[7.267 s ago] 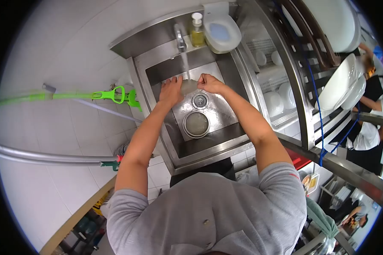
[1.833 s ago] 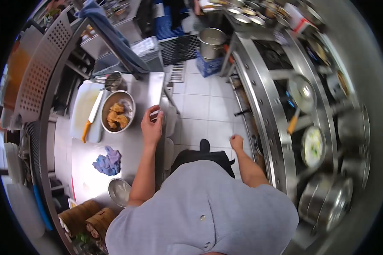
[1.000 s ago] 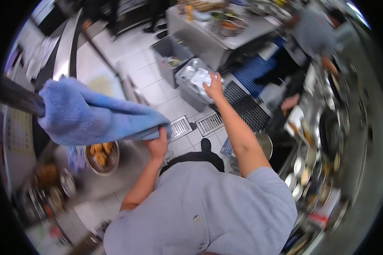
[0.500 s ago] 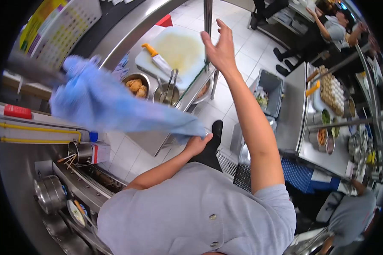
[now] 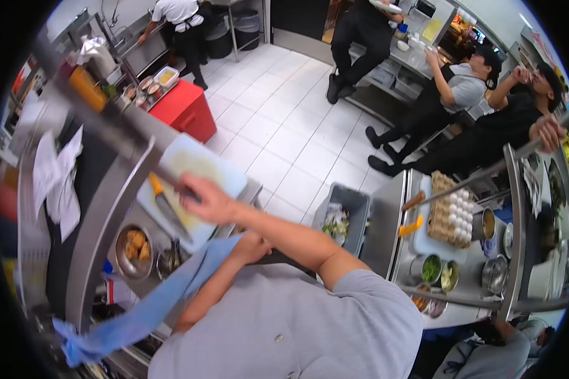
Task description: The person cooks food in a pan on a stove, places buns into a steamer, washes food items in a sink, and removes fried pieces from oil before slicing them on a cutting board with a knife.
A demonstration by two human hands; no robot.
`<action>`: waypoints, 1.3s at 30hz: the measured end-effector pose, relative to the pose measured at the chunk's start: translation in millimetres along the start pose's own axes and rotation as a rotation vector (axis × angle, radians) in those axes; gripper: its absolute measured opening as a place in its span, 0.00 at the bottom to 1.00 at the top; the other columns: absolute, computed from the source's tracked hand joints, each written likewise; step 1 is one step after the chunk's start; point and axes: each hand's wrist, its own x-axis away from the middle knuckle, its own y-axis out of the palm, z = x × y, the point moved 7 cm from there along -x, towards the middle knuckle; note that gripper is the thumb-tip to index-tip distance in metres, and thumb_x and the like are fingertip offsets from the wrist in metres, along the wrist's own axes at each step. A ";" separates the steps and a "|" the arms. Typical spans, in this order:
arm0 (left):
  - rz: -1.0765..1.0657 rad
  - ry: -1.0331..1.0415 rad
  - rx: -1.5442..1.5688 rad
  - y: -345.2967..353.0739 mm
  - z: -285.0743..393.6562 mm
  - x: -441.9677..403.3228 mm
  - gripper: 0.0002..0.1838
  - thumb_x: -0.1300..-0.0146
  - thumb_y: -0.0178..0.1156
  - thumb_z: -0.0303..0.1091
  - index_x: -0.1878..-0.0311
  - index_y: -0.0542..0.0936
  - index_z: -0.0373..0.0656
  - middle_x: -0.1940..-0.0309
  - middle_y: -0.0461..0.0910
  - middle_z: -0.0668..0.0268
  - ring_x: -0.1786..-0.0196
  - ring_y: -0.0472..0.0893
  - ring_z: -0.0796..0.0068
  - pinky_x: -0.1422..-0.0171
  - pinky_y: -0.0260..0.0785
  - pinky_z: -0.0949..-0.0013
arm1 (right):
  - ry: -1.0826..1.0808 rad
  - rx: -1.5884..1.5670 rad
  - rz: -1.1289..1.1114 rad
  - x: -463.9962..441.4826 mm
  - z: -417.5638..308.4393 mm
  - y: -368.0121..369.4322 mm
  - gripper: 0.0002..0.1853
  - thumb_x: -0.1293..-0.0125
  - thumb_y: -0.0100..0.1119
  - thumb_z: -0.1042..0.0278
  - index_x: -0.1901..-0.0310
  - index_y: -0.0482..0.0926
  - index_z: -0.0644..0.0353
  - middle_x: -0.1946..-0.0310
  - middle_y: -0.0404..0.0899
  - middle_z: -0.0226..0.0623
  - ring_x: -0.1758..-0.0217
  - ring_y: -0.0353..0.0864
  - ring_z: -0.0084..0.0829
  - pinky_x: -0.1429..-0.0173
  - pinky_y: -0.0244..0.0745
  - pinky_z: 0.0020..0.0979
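Note:
My left hand [image 5: 251, 247] is closed round one end of a long blue cloth [image 5: 180, 278], which trails down to the lower left. My right hand [image 5: 207, 201] reaches across above it, over the white cutting board [image 5: 218, 167] and beside a dark metal post. Its fingers are blurred, and whether they touch the post I cannot tell. On the board lies a knife [image 5: 168, 205] with a yellow handle. A metal bowl of fried pieces [image 5: 134, 249] sits at the board's near left, with a small metal pot [image 5: 169, 260] partly behind the cloth.
A steel shelf [image 5: 101, 252] runs along my left. Beyond the board stands a red box [image 5: 186, 114]. A grey bin [image 5: 354, 208] with scraps stands ahead right. The right counter bears egg trays [image 5: 452, 211] and metal tubs. Several people stand in the kitchen.
My view has turned, bringing in more floor and people. The blue cloth has swung down to the lower left, still in my left hand. My right hand has come across over the board.

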 end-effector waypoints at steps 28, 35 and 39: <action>1.405 -0.651 0.435 -273.8 11.8 -142.1 0.24 0.32 0.59 0.48 0.41 0.77 0.39 0.63 0.84 0.57 0.60 0.83 0.56 0.52 0.74 0.60 | -0.861 0.080 -0.268 -564.3 22.2 65.4 0.20 0.28 0.50 0.50 0.43 0.77 0.53 0.31 0.65 0.39 0.28 0.59 0.48 0.30 0.49 0.56; 1.663 -0.797 0.434 -281.6 1.6 -112.0 0.27 0.33 0.58 0.52 0.41 0.77 0.39 0.59 0.84 0.56 0.53 0.82 0.55 0.47 0.73 0.59 | -0.951 -0.181 -0.522 -604.1 10.2 136.3 0.12 0.29 0.54 0.57 0.58 0.82 0.55 0.56 0.81 0.39 0.39 0.72 0.43 0.38 0.57 0.55; 1.959 -0.751 0.630 -276.6 -1.0 -100.2 0.23 0.34 0.60 0.47 0.46 0.79 0.37 0.61 0.85 0.54 0.58 0.84 0.56 0.50 0.75 0.61 | -0.808 -0.330 -0.280 -648.0 -10.6 151.7 0.18 0.28 0.52 0.55 0.69 0.80 0.60 0.74 0.78 0.49 0.70 0.79 0.50 0.64 0.70 0.43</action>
